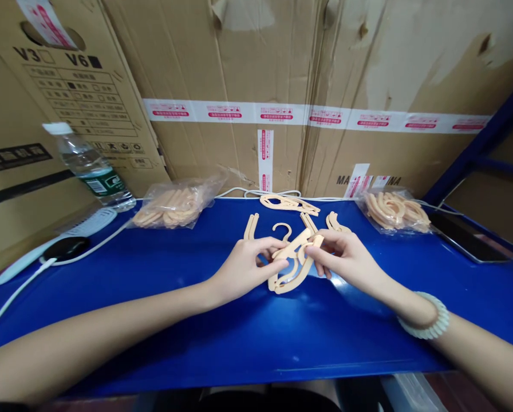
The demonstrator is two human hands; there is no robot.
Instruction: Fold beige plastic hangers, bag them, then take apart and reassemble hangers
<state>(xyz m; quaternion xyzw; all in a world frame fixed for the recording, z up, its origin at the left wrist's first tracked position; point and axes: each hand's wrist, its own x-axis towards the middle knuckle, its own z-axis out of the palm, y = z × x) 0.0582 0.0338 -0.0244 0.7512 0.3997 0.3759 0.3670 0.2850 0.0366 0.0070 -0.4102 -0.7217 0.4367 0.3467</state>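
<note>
Currently, beige hanger (294,246) is pinched by left hand (256,257) and right hand (346,254), between them, slanting away rightward.

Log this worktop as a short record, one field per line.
Left hand: the left hand pinches the beige hanger pieces
Right hand: the right hand grips the same group from the other side
Behind hands: more beige pieces on the blue table
Bags: left bag and right bag, both clear, holding beige pieces
Left side: water bottle, upright but tilted in view
Right side: dark phone-like device
Wrist: pale bracelet, right arm
</note>
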